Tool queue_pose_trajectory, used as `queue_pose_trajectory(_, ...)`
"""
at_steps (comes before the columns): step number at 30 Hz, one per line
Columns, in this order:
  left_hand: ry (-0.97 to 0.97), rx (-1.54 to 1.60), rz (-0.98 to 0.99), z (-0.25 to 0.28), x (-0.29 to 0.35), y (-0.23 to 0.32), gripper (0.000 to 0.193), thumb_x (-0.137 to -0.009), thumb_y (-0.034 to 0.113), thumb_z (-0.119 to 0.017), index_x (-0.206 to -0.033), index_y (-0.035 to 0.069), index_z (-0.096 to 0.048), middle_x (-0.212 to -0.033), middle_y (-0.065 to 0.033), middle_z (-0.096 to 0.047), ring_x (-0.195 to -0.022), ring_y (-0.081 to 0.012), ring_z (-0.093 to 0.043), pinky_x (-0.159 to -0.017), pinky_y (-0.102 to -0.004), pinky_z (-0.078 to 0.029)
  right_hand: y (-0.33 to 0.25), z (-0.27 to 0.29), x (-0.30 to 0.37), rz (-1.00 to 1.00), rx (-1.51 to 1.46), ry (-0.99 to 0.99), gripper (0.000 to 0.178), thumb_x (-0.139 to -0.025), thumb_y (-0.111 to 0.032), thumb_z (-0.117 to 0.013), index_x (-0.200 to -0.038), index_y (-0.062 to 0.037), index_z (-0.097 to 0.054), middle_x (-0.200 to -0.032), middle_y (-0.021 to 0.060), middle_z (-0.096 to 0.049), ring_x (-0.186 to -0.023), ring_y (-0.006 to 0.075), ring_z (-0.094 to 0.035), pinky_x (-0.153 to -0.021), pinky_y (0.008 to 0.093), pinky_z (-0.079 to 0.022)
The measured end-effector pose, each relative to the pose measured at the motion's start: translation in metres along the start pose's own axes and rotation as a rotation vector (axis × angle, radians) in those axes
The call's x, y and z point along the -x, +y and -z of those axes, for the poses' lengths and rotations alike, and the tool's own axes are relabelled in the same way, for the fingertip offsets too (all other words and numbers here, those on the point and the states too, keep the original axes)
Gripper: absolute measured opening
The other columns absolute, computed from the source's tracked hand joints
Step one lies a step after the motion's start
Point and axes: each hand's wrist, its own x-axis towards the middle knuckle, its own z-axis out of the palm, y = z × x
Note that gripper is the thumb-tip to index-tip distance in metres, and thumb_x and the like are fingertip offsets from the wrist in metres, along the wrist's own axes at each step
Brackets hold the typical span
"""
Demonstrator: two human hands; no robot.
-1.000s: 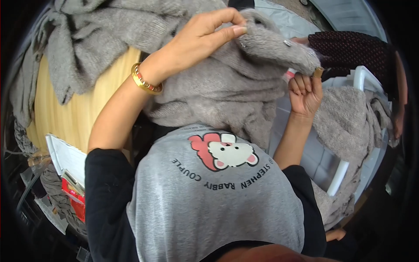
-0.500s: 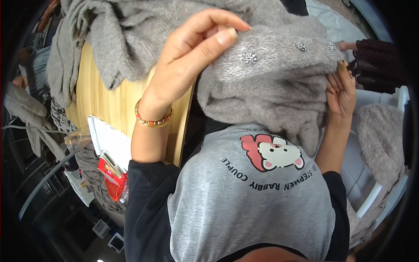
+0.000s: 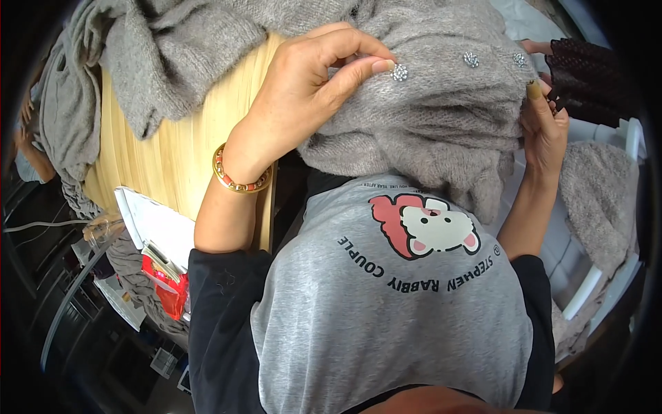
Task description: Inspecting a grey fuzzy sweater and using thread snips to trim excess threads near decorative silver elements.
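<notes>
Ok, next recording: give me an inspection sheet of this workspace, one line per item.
Surface: pale wooden table, mostly covered by knitwear.
Job's things: grey knitted cardigan with sparkly buttons.
Clutter: second grey knit, white papers, red packet.
Hands: left hand pinches the cardigan beside a button; right hand grips its edge.
Cables: thin pale cord at left.
Surroundings: white chair frame, another person's dark knit sleeve.
</notes>
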Motion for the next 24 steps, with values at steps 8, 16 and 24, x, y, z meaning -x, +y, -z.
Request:
queue_pose_trajectory(8,0.209,0.189,0.038,-0.01,0.006,0.027,0.011,-0.093,0.003,-0.06,-0.102,-0.002,-0.064,-0.092,-0.0023,-0.065,-0.076,-0.0041,-0.054,-0.064,-0.0172,-0.042,-0.073,-0.066,0.019,0.467,0.571,-0.101,0.028,-0.088,-0.011,-0.065,-0.115,-0.002,-0.065,-0.086,-0.0017,-0.058,-0.076,0.0047,-0.051,-0.066,0.0195,-0.038)
queue_pose_trajectory(16,0.236,0.358,-0.97,-0.035,-0.042,-0.015,0.008,-0.093,0.003,-0.059,-0.1,-0.001,-0.061,-0.073,0.0001,-0.057,-0.057,-0.0033,-0.046,-0.051,-0.0185,-0.036,-0.082,-0.099,0.021,0.467,0.49,-0.522,0.033,-0.086,-0.011,-0.062,-0.117,0.0031,-0.062,-0.106,0.0087,-0.062,-0.099,0.0146,-0.056,-0.089,0.0254,-0.04)
queue_pose_trajectory(24,0.249,0.593,-0.915,-0.037,-0.039,-0.021,0.006,-0.095,0.0,-0.055,-0.1,-0.001,-0.059,-0.074,0.0024,-0.053,-0.059,-0.0016,-0.042,-0.053,-0.0163,-0.033,-0.078,-0.099,0.019,0.482,0.602,-0.609,0.038,-0.08,-0.01,-0.071,-0.116,0.0013,-0.064,-0.097,0.0045,-0.06,-0.089,0.0111,-0.054,-0.079,0.0216,-0.041)
